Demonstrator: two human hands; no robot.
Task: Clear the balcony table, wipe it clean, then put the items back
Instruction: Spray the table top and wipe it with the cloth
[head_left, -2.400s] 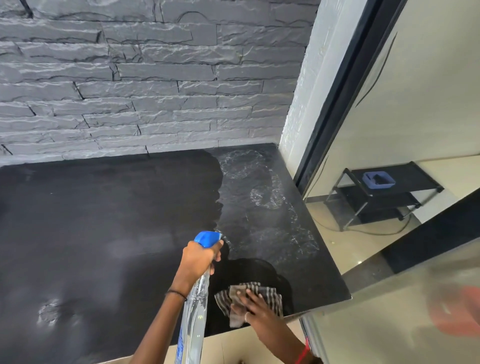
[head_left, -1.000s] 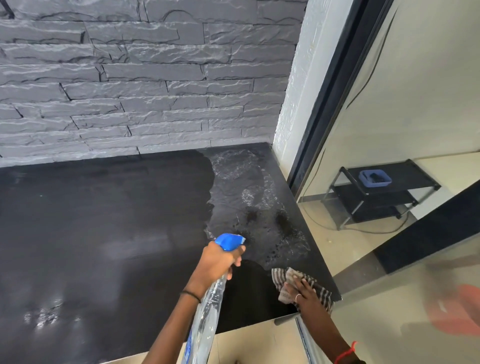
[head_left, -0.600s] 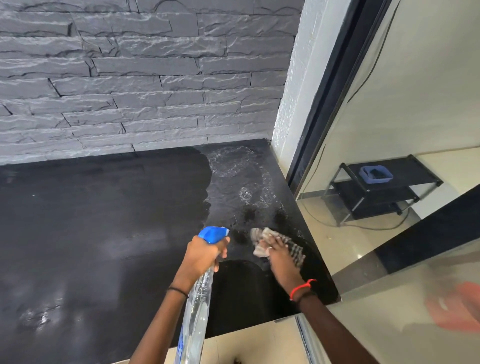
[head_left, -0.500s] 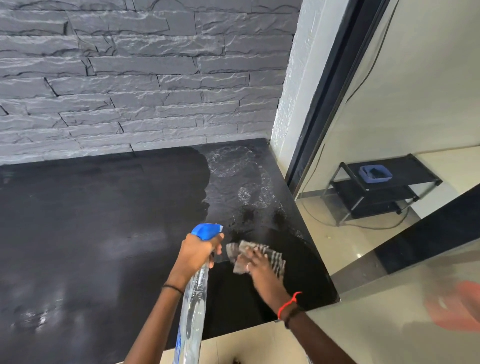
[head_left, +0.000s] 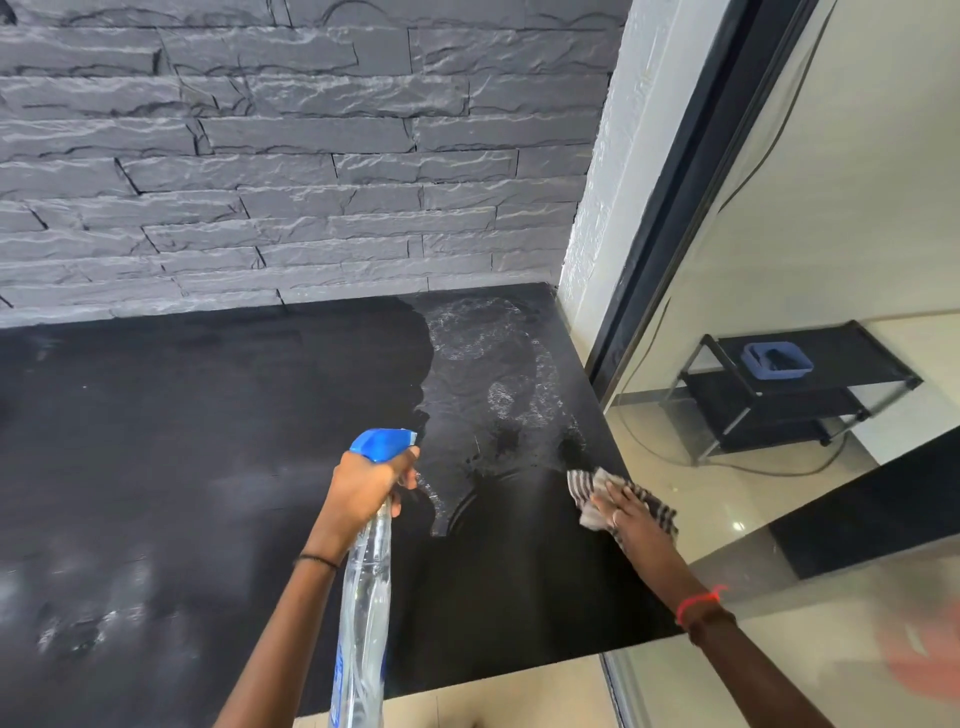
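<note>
Grey rough-stone wall (head_left: 285, 156) across the back, with the black balcony table (head_left: 156, 441) butted against it and filling most of the view. Nothing stands on the tabletop besides the cloth and the hand pressing on it. The surface is uneven: the left and middle are matte with pale smudges near the front-left, a whitish streaky film (head_left: 498, 374) sits in the far right corner, and there's a darker, glossier patch (head_left: 519, 561) at near right. To the right of the table are a white textured pillar (head_left: 602, 182), then a black door frame (head_left: 691, 171), then a glass panel (head_left: 831, 208). Behind the glass a low black rack (head_left: 810, 395) stands on the pale floor, with a small blue tray (head_left: 776, 358) on its top shelf and a cable (head_left: 769, 470) trailing on the floor beside it. A clear spray bottle (head_left: 366, 597) is held above the near-middle of the table, its blue trigger head (head_left: 382, 444) up and pointing toward the filmed corner. The left hand (head_left: 366, 486) is wrapped round the bottle neck just under the head, fingers curled tight on it. A striped cloth (head_left: 587, 491) lies bunched on the table at its right edge, just in front of the filmed area; its outer side looks to hang past the edge. The right hand (head_left: 631, 519) lies flat on top of the cloth, fingers straight and spread, pressing rather than pinching. Small stuff: a red thread (head_left: 698, 600) on the right wrist, a thin black band (head_left: 317, 559) on the left wrist, and a ring (head_left: 614, 517) on one right finger.
</note>
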